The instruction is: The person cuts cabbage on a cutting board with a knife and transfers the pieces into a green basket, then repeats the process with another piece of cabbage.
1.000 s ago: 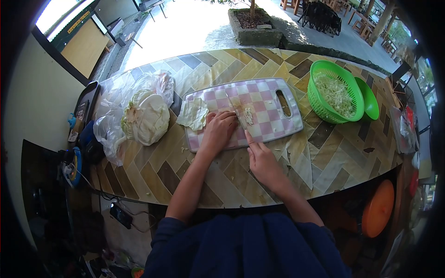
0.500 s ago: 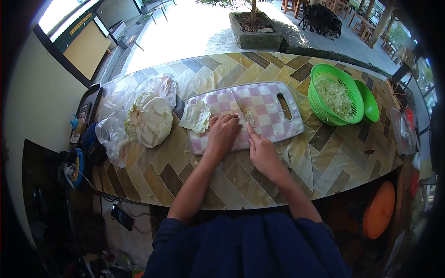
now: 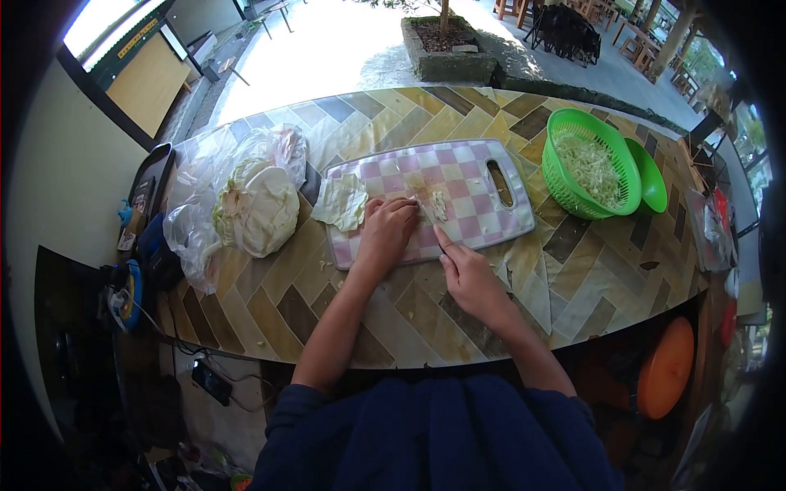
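Clutching a knife (image 3: pixel 429 214), right hand (image 3: pixel 471 278) closed; blade apparently points away, slightly leftward

No lettering can be read: the yellow strip sign (image 3: pixel 135 37) above the tan wooden board (image 3: pixel 151 82) (far left) is too blurred.

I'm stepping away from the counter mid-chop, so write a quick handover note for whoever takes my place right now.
Left hand: pressed knuckles-up on the pink-and-white checked cutting board, beside the blade; what it pins down is hidden.
Right hand: shut on the kitchen knife, blade by a small pile of shreds.
Done: the green plastic colander on the right holds shredded cabbage.
To do: a pale cabbage leaf piece on the board's left end and the cabbage head in its clear plastic bag, both unshredded.
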`<state>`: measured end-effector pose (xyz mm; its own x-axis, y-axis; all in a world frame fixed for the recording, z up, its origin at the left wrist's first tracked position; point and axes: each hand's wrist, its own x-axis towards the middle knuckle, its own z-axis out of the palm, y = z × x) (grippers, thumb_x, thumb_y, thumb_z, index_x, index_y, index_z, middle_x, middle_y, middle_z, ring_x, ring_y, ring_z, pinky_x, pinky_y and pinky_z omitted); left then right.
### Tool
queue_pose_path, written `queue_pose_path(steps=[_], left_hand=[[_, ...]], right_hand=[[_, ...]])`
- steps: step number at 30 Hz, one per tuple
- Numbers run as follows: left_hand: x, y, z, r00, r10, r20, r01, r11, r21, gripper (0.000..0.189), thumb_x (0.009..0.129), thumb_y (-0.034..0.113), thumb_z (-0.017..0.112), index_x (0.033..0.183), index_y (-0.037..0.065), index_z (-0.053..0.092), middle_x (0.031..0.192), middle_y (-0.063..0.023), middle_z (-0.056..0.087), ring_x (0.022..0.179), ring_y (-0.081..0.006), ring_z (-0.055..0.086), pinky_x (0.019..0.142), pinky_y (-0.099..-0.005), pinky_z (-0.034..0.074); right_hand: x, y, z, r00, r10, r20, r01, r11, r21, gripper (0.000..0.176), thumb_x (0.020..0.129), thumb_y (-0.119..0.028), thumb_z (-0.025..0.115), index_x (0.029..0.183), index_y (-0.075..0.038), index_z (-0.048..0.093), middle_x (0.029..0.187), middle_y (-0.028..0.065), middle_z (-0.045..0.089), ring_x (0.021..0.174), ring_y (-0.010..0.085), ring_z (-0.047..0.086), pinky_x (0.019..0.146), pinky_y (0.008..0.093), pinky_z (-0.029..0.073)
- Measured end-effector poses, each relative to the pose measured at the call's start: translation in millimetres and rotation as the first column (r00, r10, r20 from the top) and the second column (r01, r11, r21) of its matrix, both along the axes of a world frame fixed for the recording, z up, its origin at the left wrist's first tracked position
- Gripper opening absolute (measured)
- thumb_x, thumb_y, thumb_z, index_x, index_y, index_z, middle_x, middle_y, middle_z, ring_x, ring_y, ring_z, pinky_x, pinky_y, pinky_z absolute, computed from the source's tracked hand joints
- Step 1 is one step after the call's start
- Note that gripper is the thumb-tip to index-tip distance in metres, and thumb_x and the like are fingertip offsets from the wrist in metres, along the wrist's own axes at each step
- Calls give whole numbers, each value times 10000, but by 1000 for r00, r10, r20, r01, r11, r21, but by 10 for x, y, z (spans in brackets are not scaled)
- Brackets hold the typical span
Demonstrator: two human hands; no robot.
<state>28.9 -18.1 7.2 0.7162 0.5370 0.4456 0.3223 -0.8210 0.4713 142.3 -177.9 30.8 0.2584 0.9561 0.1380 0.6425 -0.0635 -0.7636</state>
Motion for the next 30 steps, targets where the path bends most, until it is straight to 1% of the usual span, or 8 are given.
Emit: queue_pose_path(steps=[6, 9, 12, 15, 21, 24, 27, 30], left_hand=[[6, 18, -21, 1000, 2, -1, -2, 1000, -4, 156, 858, 142, 636, 941, 26, 699, 1077, -122, 693, 1068, -260, 620, 948, -380, 378], [12, 13, -24, 1000, 2, -6, -2, 1000, -12, 162, 856, 144, 636, 947, 26, 697, 1081, -120, 693, 1068, -258, 619, 942, -377, 382], [21, 2, -5, 1000, 11, -11, -11, 1000, -15, 174, 852, 150, 638, 961, 29, 700, 1087, -113, 693, 1056, -258, 624, 937, -376, 386], [8, -32, -18, 999, 45, -14, -46, 999, -29, 187, 851, 159, 640, 977, 37, 705, 1096, -99, 693, 1045, -249, 630, 933, -377, 387], [48, -75, -38, 996, 87, -2, -87, 996, 8, 188, 861, 165, 632, 986, 49, 712, 1111, -82, 693, 1043, -228, 633, 932, -375, 381], [44, -73, -11, 997, 73, -22, -72, 997, 27, 183, 865, 162, 628, 984, 51, 712, 1110, -83, 693, 1051, -228, 630, 933, -372, 375], [47, -66, -28, 997, 77, -16, -76, 997, 10, 182, 865, 160, 626, 980, 48, 711, 1106, -85, 693, 1060, -228, 626, 933, -372, 371], [50, -63, -41, 997, 76, -2, -76, 997, 1, 181, 863, 157, 625, 976, 41, 706, 1097, -89, 693, 1061, -232, 624, 925, -377, 370]], right_hand=[[-27, 62, -90, 998, -15, 68, 16, 1000, -25, 520, 954, -95, 462, 1465, -81, 366, 946, 274, 585, 873, 438, 588, 812, 479, 474], [-18, 113, -66, 999, -21, 44, 24, 997, -70, 521, 951, -99, 465, 1463, -77, 368, 950, 283, 583, 887, 440, 589, 814, 484, 477], [-35, 225, -89, 996, -42, 82, 52, 990, -129, 528, 944, -100, 473, 1461, -72, 370, 959, 293, 580, 873, 440, 594, 805, 489, 478], [-56, 313, -152, 991, -69, 113, 77, 995, -68, 527, 940, -96, 477, 1457, -70, 378, 917, 288, 587, 854, 438, 601, 794, 486, 481], [95, 149, -126, 994, -73, -79, 74, 997, 11, 504, 942, -89, 490, 1437, -54, 402, 895, 278, 610, 861, 441, 598, 786, 484, 467], [56, 91, -48, 995, -47, -86, 48, 999, 15, 498, 945, -89, 490, 1434, -49, 402, 934, 284, 611, 861, 443, 591, 793, 479, 461], [-22, 43, -60, 998, -26, -59, 30, 996, 80, 499, 950, -91, 484, 1439, -51, 395, 929, 285, 605, 864, 442, 591, 799, 474, 462], [-70, 10, 18, 999, -35, -40, 36, 999, 17, 501, 952, -91, 481, 1443, -52, 390, 930, 281, 598, 871, 440, 591, 804, 477, 464]])
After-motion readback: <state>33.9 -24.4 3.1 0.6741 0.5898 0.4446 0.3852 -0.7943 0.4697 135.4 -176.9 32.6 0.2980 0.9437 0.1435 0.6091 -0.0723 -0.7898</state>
